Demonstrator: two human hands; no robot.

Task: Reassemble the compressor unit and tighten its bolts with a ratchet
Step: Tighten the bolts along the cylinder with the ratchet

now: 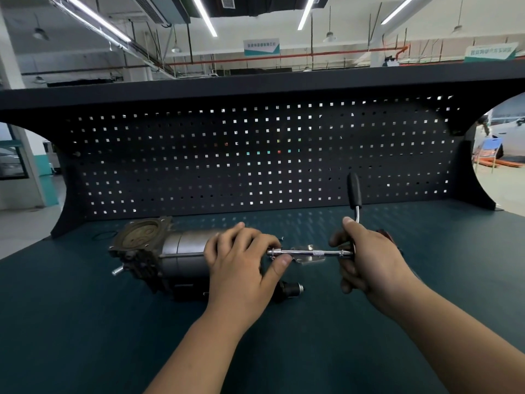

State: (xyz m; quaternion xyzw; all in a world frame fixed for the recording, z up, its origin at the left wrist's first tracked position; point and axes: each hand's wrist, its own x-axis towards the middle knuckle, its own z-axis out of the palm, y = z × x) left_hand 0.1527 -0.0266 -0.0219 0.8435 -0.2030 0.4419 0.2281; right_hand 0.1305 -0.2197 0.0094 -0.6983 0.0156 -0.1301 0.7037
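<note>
A: Wide teal workbench, dark pegboard along its far edge. Where's the compressor unit?

B: On its side, left of centre, round plate end pointing left, metal cylinder running right.

A: And the hands?

B: The left hand has its fingers curled over the cylinder's right end, thumb lying by the tool. The right hand, well right of it, is wrapped around the ratchet at its head, black handle sticking up toward the pegboard.

A: Between the hands?

B: A chrome extension bar, level, reaching left to the cylinder's end. A small metal bracket shows just under it. Thin black ring on the bench, far left.
</note>
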